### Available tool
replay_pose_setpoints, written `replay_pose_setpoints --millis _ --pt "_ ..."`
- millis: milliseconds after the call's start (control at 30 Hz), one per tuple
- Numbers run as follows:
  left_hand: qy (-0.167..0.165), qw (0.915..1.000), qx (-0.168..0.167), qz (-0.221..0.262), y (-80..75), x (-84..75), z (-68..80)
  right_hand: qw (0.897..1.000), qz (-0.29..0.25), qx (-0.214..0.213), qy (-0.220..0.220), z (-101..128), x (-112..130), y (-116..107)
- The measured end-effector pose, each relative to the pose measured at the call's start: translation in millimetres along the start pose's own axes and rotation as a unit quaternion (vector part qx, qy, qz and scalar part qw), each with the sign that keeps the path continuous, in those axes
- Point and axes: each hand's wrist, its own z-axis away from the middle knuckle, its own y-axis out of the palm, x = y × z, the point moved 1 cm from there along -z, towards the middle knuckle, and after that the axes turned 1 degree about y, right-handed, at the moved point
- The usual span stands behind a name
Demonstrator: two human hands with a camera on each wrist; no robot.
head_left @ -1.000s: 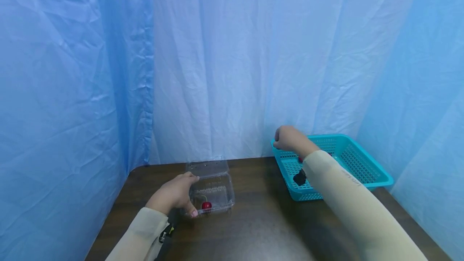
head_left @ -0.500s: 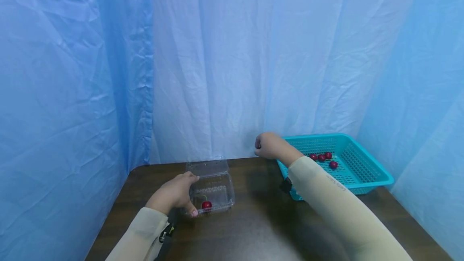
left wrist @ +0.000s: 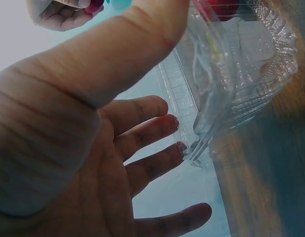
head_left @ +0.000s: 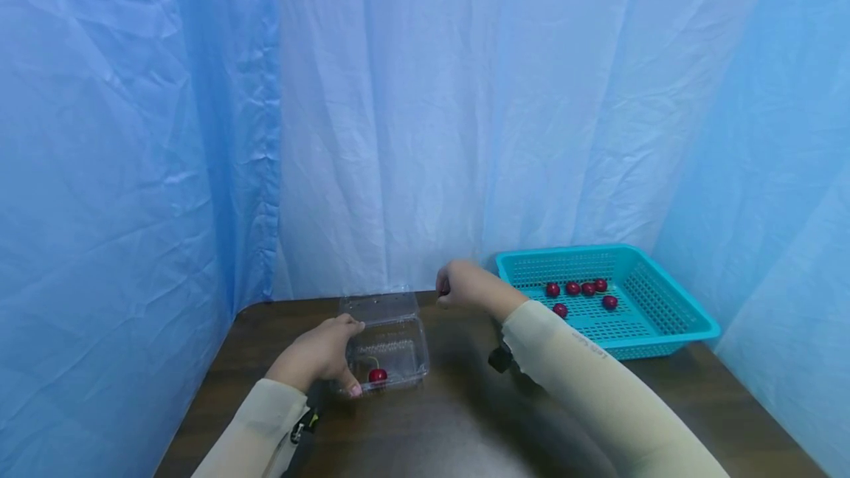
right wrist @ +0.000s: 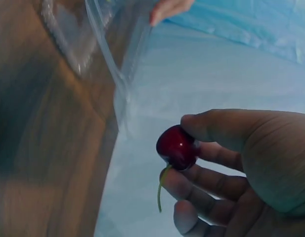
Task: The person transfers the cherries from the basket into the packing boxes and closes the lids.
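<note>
My left hand [head_left: 319, 352] holds the left side of a clear plastic clamshell box [head_left: 425, 349], thumb at the near corner and fingertips at the far one. Its lid [head_left: 381, 306] is folded back behind it. Inside the box, near the front, lies a red cherry [head_left: 377, 375] with a stem. My right hand [head_left: 473, 288] is over the table between box and basket. Another dark red cherry [right wrist: 178, 147] is pinched between its thumb and fingers, the green stem hanging down in the right wrist view.
A turquoise plastic basket [head_left: 664, 282] stands at the back right, with several cherries [head_left: 588, 289] spread over its floor. The dark wooden table [head_left: 425, 437] ends at blue-white curtains [head_left: 412, 131] behind and on both sides.
My right hand has moved left from above the basket toward the box, carrying the cherry, so the basket's cherries are uncovered. The left hand and the box stay put.
</note>
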Motion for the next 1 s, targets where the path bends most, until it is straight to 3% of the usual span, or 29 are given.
replay_pose_setpoints --millis 367,767,1000 --pt "-0.002 1.0000 0.001 0.004 -1.3 -2.0 1.9 1.000 0.002 0.021 -0.020 -2.9 37.3 34.0" --pt "-0.010 0.9999 0.007 -0.003 -1.1 -0.9 0.2 0.992 0.039 0.059 -0.102 -12.3 67.5 76.5" --pt "-0.004 1.0000 0.007 -0.003 -1.5 -1.1 0.1 0.991 0.042 0.084 -0.099 -15.9 75.7 95.3"
